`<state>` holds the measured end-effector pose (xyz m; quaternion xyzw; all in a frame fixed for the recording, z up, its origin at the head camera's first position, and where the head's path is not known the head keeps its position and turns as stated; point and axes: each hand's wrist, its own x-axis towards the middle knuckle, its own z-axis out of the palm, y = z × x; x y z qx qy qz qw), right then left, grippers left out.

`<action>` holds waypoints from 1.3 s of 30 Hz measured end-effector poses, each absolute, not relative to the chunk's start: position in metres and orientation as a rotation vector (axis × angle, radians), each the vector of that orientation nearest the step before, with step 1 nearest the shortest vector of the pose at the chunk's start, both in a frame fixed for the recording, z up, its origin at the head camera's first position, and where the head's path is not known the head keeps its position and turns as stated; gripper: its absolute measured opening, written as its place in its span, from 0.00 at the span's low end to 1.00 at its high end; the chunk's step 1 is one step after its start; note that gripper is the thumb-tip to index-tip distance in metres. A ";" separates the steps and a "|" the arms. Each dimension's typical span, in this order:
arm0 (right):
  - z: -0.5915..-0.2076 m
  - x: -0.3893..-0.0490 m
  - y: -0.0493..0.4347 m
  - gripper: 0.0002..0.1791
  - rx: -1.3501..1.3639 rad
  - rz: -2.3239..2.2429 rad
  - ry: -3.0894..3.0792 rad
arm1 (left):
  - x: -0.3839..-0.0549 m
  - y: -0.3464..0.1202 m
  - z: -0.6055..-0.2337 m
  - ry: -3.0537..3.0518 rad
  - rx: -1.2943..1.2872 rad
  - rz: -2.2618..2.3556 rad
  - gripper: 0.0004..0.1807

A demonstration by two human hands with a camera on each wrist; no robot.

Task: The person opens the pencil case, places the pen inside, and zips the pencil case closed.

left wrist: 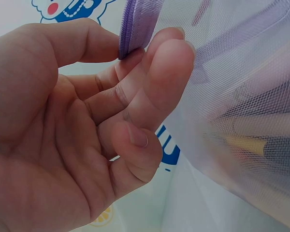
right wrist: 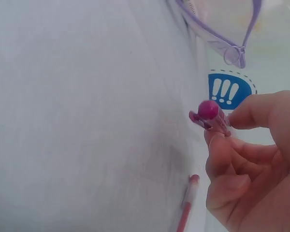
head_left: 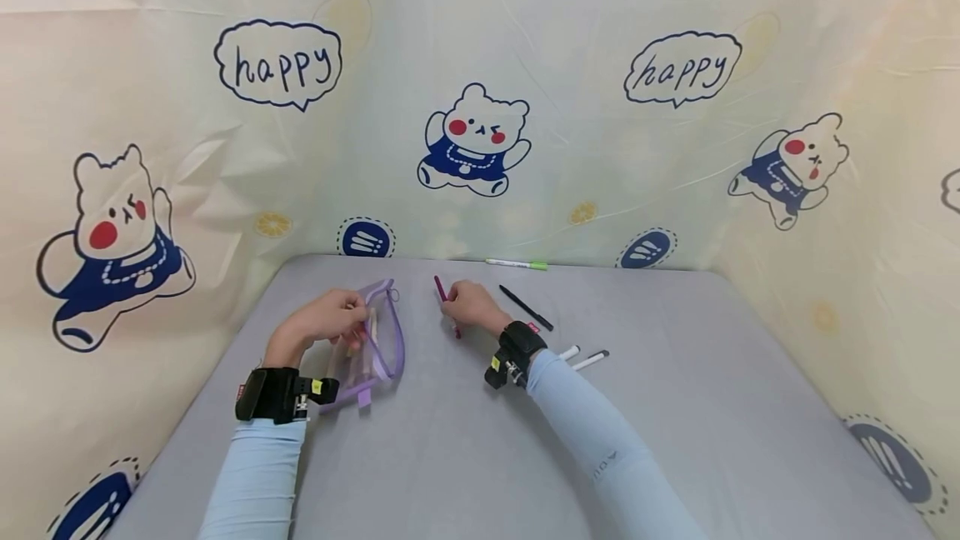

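Note:
My left hand (head_left: 333,317) pinches the zipper edge of a see-through mesh pencil pouch (left wrist: 241,63) with purple trim, between thumb and fingers. The pouch stands tilted with its mouth parted, and several pens (left wrist: 261,125) show blurred through the mesh. To the right of it, my right hand (head_left: 474,307) pinches a magenta pen (right wrist: 210,111) just over the table, its clip end pointing toward the right wrist camera. Beneath that hand a second pen (right wrist: 187,205), reddish with a clear part, lies on the cloth in the right wrist view.
A black pen (head_left: 527,307) lies right of my right hand. A white-and-green marker (head_left: 517,264) is at the table's back edge. Two white pens with dark ends (head_left: 591,360) lie beside my right forearm, partly covered. A printed curtain (head_left: 480,40) surrounds the grey table (head_left: 465,457).

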<state>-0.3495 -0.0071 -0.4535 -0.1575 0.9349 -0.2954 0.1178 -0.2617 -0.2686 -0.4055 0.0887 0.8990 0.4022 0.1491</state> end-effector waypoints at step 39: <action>-0.439 -0.328 -0.025 0.07 -0.562 -1.144 2.441 | -0.261 -0.267 -0.403 2.579 0.202 1.136 0.10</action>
